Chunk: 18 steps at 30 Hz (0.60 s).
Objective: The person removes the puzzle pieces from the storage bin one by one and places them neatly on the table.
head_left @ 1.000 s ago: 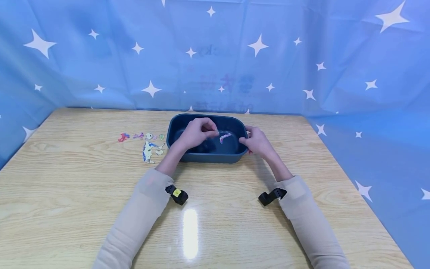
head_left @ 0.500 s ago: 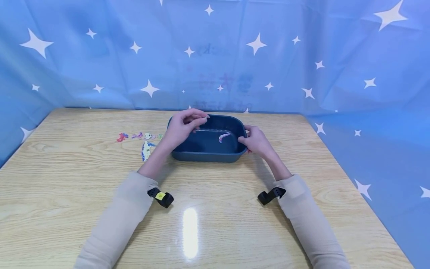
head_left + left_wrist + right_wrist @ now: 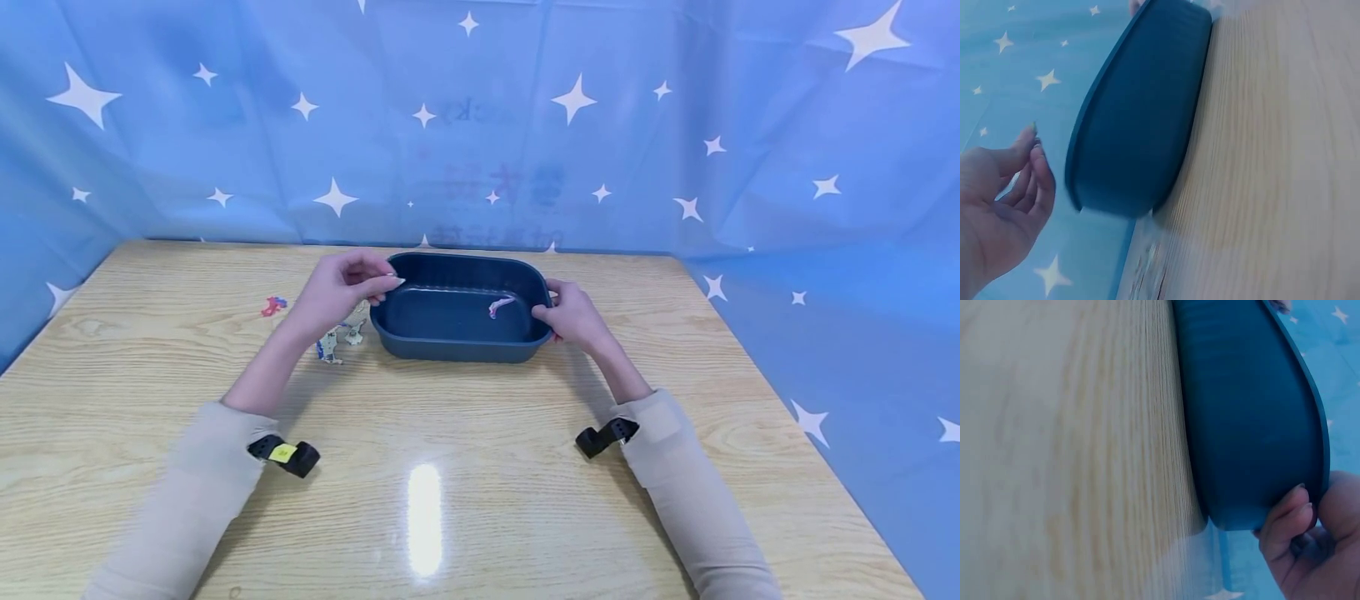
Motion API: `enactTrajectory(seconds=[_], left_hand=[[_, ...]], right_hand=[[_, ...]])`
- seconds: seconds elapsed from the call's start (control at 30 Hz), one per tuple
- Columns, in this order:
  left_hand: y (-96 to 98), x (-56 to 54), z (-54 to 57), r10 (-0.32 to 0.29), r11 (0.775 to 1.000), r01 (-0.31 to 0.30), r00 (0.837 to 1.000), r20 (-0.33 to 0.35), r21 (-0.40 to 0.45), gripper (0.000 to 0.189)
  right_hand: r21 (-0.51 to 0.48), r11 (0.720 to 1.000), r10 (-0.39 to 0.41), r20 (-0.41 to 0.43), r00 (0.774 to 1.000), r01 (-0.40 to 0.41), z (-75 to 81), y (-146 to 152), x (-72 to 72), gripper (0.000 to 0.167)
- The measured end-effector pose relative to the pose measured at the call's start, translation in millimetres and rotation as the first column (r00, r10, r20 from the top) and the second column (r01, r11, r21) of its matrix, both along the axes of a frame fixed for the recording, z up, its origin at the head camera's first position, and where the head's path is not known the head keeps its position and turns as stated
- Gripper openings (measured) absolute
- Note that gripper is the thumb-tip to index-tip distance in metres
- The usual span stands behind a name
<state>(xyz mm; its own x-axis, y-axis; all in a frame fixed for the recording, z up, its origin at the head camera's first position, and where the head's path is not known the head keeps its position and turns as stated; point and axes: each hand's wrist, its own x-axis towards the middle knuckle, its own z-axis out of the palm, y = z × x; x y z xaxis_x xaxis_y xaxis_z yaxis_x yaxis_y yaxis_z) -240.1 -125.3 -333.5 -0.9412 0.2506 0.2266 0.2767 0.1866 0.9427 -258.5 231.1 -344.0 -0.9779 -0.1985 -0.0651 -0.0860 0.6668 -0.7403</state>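
My left hand [image 3: 337,287] is over the left end of a dark blue oblong tub [image 3: 461,352], thumb and fingertips pinched together. Between those tips, in the left wrist view, shows a tiny thin piece [image 3: 1037,142], too small to identify. My right hand [image 3: 573,315] grips the tub's right end, thumb at the rim and fingers curled against the outer wall. Inside the tub lies a thin white-and-purple cutout piece [image 3: 500,307]. Left of the tub are a flat red-and-blue piece [image 3: 273,306] and a white-and-blue piece [image 3: 327,347], with others partly hidden behind the left hand.
The tub stands towards the far edge of a wooden table [image 3: 480,450]. Behind it hangs a blue curtain [image 3: 480,125] with white stars. A bit of red shows beside the tub, below the right hand.
My left hand has moved left from above the tub's middle to its left end, fingertips staying pinched, and covers some of the small flat pieces. My right hand stays on the tub.
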Motion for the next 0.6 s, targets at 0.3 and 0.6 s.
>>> enactTrajectory(seconds=[0.3,0.6], left_hand=[[-57.6,10.1,-2.8,-0.018,0.986,0.029,0.998,0.068,-0.164,0.024],[-96.3,12.7,-7.3,0.008,0.943,0.073,0.97,0.243,-0.324,0.03]], right_hand=[[-0.002,1.0,0.0,-0.004,1.0,0.0,1.1,-1.2,0.6,0.057],[0.0,1.0,-0.002,0.004,1.0,0.002,1.2,-1.4,2.0,0.058]])
